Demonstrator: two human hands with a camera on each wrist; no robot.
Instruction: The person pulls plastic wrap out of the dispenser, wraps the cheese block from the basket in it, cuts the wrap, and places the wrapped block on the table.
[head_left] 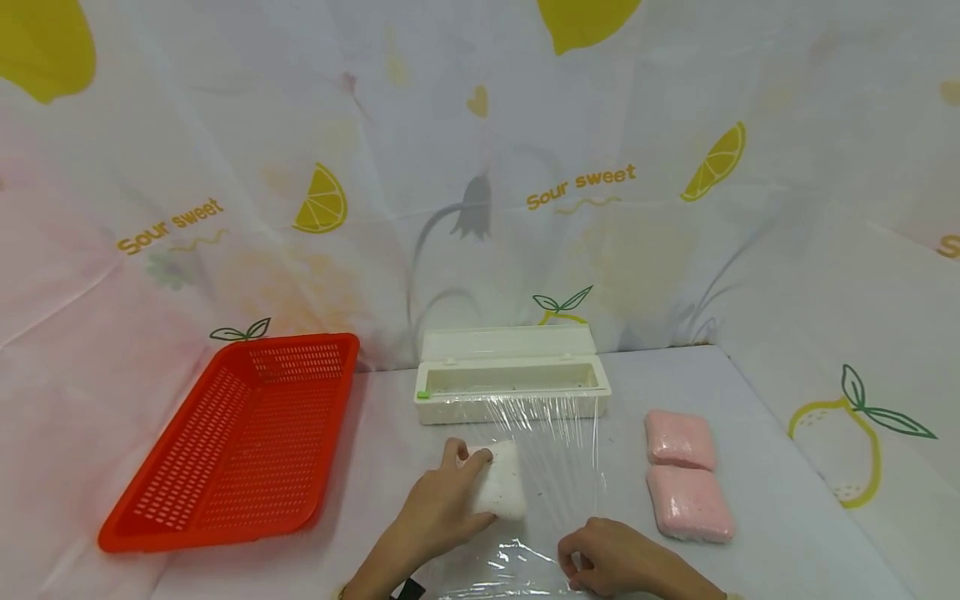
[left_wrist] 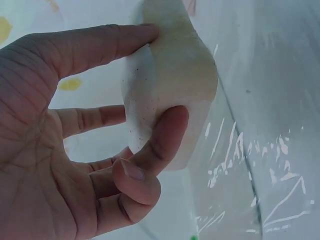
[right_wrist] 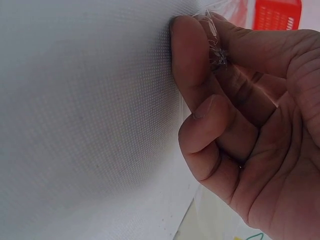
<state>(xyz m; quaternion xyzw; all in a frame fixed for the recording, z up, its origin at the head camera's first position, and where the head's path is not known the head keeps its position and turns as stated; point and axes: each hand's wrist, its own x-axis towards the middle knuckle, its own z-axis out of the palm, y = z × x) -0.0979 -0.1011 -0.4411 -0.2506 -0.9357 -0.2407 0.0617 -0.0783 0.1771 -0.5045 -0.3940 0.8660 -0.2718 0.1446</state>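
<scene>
My left hand (head_left: 446,507) grips a white block with rounded corners (head_left: 501,483), thumb at one edge and fingertips at another. In the left wrist view the block (left_wrist: 172,75) has a cream-tinted side and small dark specks. Under it, a sheet of clear cling film (head_left: 558,475) stretches from a white film dispenser box (head_left: 513,408) toward the near side. Low in the head view, my right hand (head_left: 613,557) pinches the film's right edge between thumb and fingers. Bunched film (right_wrist: 218,54) shows between those fingertips in the right wrist view.
On the left stands a red plastic basket (head_left: 318,467) with slotted walls. Two pink wrapped blocks, a far one (head_left: 680,439) and a near one (head_left: 690,502), lie to the right. A lemon-print cloth (head_left: 450,167) hangs behind the white tabletop (head_left: 780,517).
</scene>
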